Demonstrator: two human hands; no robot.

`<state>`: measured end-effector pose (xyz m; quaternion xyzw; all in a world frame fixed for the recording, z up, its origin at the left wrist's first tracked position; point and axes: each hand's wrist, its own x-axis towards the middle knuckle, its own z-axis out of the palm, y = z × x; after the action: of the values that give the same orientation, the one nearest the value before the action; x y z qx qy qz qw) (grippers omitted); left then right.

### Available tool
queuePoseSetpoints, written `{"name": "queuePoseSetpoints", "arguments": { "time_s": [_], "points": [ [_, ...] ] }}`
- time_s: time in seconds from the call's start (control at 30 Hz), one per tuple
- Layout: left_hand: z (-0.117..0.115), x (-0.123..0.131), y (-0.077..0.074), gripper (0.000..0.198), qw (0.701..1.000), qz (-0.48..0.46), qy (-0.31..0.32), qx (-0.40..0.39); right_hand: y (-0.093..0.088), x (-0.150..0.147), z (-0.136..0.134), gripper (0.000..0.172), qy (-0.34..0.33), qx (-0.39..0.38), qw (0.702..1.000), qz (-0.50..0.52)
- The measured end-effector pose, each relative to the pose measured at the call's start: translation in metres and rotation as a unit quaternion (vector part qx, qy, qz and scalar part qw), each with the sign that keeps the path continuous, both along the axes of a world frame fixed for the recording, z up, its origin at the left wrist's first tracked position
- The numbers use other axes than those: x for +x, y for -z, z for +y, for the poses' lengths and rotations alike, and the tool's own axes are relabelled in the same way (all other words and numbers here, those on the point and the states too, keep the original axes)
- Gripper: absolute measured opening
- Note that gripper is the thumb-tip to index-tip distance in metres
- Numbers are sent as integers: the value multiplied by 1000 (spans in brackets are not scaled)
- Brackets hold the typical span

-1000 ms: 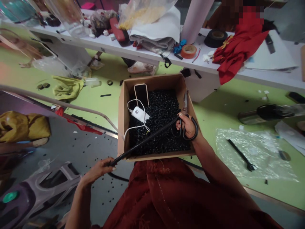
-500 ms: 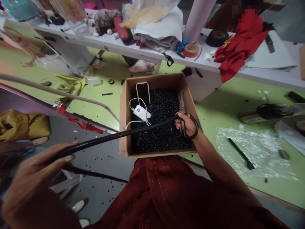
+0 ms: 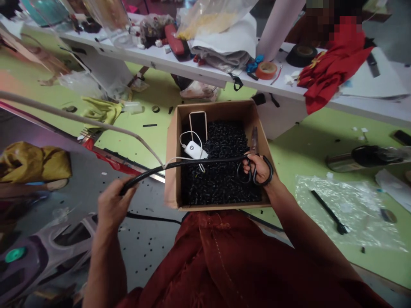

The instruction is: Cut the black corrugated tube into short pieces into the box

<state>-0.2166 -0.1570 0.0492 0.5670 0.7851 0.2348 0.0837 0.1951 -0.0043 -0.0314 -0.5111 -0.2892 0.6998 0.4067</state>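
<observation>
My left hand (image 3: pixel 114 205) is closed round a long black ribbed tube (image 3: pixel 192 162) that stretches right across a cardboard box (image 3: pixel 171 167). My right hand (image 3: pixel 259 167) grips black-handled scissors (image 3: pixel 254 160) over the box, blades pointing away, and also pinches the tube's far end. The box is full of small black cut pieces (image 3: pixel 224 179). On top of them lie a phone (image 3: pixel 198 125) and a white power bank (image 3: pixel 193 150) with a white cable.
A long white table (image 3: pixel 205 75) behind the box holds fabric, tape rolls (image 3: pixel 266 69) and a red cloth (image 3: pixel 334 68). The green floor has a plastic sheet (image 3: pixel 346 209) with a black strip on it at right. Grey mat and yellow cloth (image 3: pixel 35 164) lie at left.
My left hand slid along the tube, first swinging up close to the camera, then dropping back lower. The tube now runs more level across the box. My right hand stayed over the box.
</observation>
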Motion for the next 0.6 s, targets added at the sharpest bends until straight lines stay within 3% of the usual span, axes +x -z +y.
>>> {"name": "queuePoseSetpoints", "arguments": {
  "time_s": [0.1, 0.2, 0.43, 0.53, 0.6],
  "points": [
    [-23, 8, 39, 30, 996, -3, 0, -84, 1, -1, 1, 34, 10, 4, 1000, -14],
    [-50, 29, 64, 28, 993, -25, -9, -115, 0, -3, -2, 34, 24, 13, 999, -20],
    [-132, 94, 84, 25, 981, -74, -98, -153, -30, -4, -27, 27, -57, -35, 997, -25],
    [-178, 137, 97, 23, 969, -75, -146, -182, -48, 7, -38, 25, -101, -63, 992, -49],
    [-206, 173, 109, 24, 962, -91, -160, -204, -55, 16, -43, 24, -126, -39, 989, -71]
  ]
}}
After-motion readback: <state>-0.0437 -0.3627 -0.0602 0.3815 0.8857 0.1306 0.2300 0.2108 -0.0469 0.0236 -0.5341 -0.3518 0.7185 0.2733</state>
